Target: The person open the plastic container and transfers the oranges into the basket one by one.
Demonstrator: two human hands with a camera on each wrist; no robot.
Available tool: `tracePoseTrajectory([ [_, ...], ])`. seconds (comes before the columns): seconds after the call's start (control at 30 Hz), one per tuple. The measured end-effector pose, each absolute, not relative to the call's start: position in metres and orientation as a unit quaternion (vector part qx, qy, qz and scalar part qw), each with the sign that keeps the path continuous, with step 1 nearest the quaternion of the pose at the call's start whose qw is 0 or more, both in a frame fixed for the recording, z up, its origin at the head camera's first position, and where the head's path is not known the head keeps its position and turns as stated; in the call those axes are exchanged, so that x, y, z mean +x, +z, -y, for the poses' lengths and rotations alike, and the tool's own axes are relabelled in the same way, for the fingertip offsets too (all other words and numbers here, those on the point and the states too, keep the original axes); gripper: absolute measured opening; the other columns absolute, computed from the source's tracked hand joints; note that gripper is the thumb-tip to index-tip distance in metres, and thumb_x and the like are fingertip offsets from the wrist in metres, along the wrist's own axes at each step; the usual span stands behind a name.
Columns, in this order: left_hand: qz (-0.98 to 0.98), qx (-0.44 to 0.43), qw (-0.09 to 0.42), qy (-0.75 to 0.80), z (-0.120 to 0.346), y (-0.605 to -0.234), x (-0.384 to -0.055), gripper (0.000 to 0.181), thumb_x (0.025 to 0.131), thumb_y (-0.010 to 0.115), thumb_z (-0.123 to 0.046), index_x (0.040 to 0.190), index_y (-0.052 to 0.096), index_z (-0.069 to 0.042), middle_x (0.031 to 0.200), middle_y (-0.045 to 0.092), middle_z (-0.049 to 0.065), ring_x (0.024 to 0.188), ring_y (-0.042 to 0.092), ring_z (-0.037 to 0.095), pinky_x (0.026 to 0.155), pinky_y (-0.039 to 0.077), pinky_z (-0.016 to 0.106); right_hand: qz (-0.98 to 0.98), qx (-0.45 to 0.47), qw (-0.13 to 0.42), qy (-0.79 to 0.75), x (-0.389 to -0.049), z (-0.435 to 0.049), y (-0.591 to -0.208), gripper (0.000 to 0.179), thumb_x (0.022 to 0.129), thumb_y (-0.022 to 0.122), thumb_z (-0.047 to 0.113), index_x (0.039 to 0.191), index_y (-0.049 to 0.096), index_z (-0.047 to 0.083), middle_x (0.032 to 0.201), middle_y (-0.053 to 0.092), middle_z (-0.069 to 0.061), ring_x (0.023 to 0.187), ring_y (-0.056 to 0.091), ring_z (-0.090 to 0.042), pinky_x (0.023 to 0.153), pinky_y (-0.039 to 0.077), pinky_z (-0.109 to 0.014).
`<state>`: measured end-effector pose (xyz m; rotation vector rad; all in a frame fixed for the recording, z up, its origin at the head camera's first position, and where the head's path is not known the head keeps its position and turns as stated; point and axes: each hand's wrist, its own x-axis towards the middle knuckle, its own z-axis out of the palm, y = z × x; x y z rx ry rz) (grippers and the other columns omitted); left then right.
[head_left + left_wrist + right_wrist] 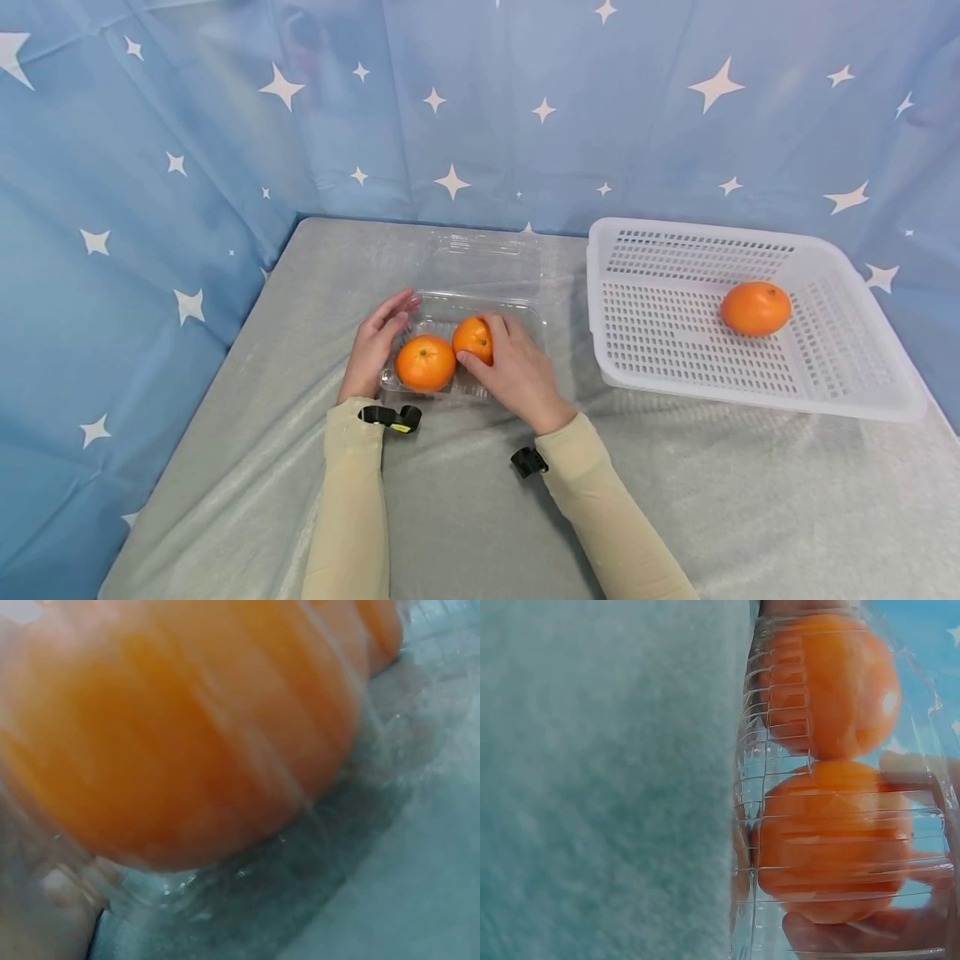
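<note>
One orange [467, 337], partly hidden by right fingers [498, 332]; clear container [471, 386] faint.

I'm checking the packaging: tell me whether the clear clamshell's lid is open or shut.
Open: the lid extends behind the tray, not over its two oranges.

Two oranges [425, 363] lie in a container [441, 313] left of the basket [660, 337] holding a third orange [756, 308].

left wrist: we see one orange [180, 750] large, blurred, behind clear plastic wall [174, 885] | second orange [386, 630] cropped top right | left hand [41, 915] lower left | greyish cloth [405, 889] lower right
</note>
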<state>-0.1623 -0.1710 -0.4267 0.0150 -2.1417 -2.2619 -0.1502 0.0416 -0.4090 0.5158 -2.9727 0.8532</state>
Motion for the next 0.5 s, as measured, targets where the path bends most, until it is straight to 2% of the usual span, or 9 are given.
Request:
tracePoseTrajectory([
  [0.23,0.694,0.003,0.018,-0.720,0.176,-0.444,-0.170,0.039,0.094,0.045,-0.020,0.132,0.045,-0.013,0.126,0.052,0.003,0.117,0.044,0.017,0.098,0.033,0.041,0.953,0.184,0.002,0.241,-0.151,-0.042,-0.409,0.069,0.077,0.057,0.056,0.134,0.035,0.022,0.127,0.040,-0.005,0.103,0.047,-0.020,0.068,0.049,-0.041],
  [0.5,0.683,0.006,0.012,-0.730,0.171,-0.427,-0.162,0.039,0.094,0.043,-0.012,0.132,0.043,-0.006,0.129,0.048,0.013,0.119,0.041,0.025,0.099,0.030,0.046,0.953,0.193,-0.005,0.234,-0.150,-0.043,-0.409,0.075,0.074,0.065,0.049,0.136,0.033,0.022,0.129,0.039,-0.007,0.105,0.046,-0.022,0.070,0.048,-0.043],
])
